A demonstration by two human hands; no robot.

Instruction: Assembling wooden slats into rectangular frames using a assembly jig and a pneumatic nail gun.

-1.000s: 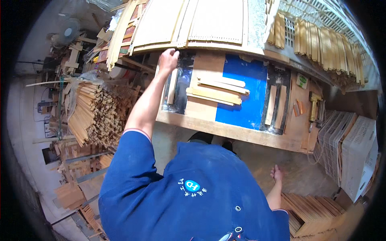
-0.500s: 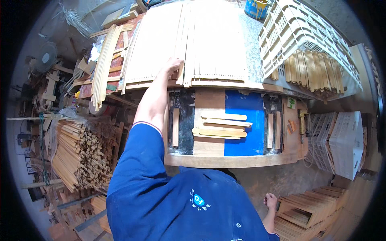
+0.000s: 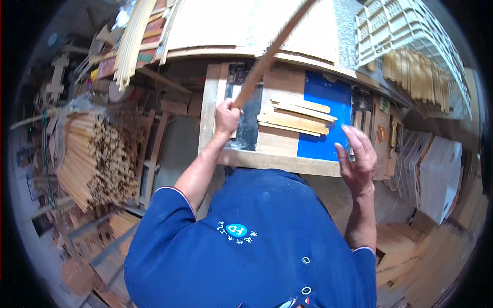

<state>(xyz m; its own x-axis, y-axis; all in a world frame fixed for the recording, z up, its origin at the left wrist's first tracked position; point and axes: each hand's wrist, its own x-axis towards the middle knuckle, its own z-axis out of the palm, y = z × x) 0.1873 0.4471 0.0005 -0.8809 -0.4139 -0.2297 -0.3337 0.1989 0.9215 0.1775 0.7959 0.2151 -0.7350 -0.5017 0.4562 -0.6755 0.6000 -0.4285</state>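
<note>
My left hand [image 3: 227, 118] is closed round the lower end of a long brown wooden strip [image 3: 263, 64]. The strip slants up and to the right, over the front edge of the bench, and motion blurs it. Over the right front part of the low worktable [image 3: 287, 160], my right hand [image 3: 359, 161] is raised with its fingers apart and nothing in them. Between the hands, several short pale wooden strips [image 3: 298, 122] lie side by side across the bare wood and the blue panel [image 3: 321, 149].
Pale boards [image 3: 210, 28] cover the bench behind the worktable. A white plastic crate [image 3: 382, 33] stands at the back right, with wooden slats [image 3: 418, 77] beside it. At left lies a big stack of sticks [image 3: 105, 159]. White crates [image 3: 436, 172] stand on the right.
My left hand has come back from the bench with the long wooden strip, now lifted at a slant. My right hand has risen from low at the side to the worktable, and its fingers have spread.
</note>
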